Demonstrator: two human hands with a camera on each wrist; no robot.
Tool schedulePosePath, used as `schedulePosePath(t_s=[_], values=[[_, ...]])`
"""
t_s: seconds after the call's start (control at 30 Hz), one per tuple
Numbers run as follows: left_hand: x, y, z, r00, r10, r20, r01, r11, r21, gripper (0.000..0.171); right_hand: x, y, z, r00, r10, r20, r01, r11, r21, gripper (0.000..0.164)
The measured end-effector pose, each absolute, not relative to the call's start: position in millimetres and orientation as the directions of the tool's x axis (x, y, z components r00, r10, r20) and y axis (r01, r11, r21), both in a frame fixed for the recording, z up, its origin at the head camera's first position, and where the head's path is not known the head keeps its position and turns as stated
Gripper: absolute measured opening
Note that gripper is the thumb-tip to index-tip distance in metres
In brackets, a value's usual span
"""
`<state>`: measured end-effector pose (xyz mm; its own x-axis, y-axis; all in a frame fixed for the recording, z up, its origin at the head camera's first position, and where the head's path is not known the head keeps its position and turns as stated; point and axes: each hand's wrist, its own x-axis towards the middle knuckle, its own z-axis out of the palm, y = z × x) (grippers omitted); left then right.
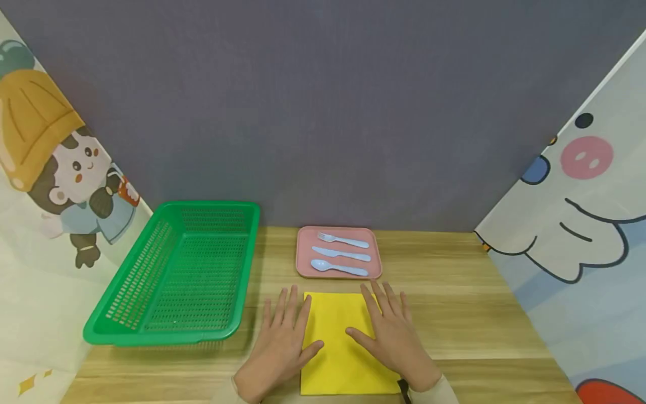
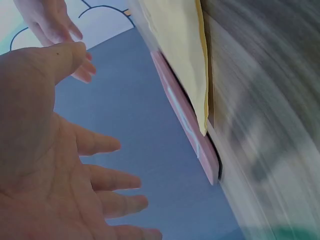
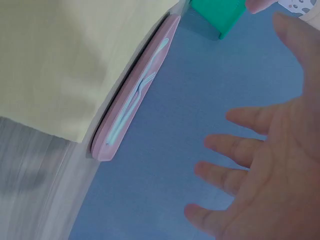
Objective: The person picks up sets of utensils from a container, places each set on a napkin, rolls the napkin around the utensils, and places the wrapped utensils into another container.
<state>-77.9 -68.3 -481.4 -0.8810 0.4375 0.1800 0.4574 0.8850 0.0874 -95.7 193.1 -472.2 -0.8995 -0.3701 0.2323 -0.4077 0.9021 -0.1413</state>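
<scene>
Both hands hover palm down over a folded yellow cloth or napkin [image 1: 338, 348] on the wooden table. My left hand [image 1: 284, 342], fingers spread, is above the cloth's left edge; my right hand [image 1: 392, 339], also spread, is above its right edge. Neither holds anything, and the wrist views show a gap between each palm and the cloth. Just beyond the cloth lies a pink tray [image 1: 304, 252]. On it, side by side, rest a light-blue fork [image 1: 343, 240], a knife [image 1: 341, 253] and a spoon [image 1: 339, 267], their handles to the right.
A green plastic basket [image 1: 166, 338] stands at the left of the wooden table [image 1: 469, 314]. Behind the table rises a grey panel [image 1: 323, 112]. Walls with printed cartoon figures flank both sides.
</scene>
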Motion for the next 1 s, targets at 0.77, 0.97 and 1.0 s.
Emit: schedulePosePath(t_s=[0.77, 0.97, 1.0], values=[[-69, -62, -487, -0.865, 0.501, 0.013, 0.491, 0.843, 0.221, 0.085, -106, 197, -483, -0.870, -0.474, 0.137, -0.493, 0.842, -0.218, 0.085], [-60, -51, -487, -0.825, 0.563, -0.045, 0.544, 0.814, 0.204, 0.072, -116, 201, -486, -0.829, -0.543, 0.133, -0.559, 0.805, -0.198, 0.070], [-59, -49, -487, -0.813, 0.581, -0.044, 0.564, 0.804, 0.190, 0.068, -117, 202, -486, -0.822, -0.554, 0.134, -0.570, 0.797, -0.199, 0.066]])
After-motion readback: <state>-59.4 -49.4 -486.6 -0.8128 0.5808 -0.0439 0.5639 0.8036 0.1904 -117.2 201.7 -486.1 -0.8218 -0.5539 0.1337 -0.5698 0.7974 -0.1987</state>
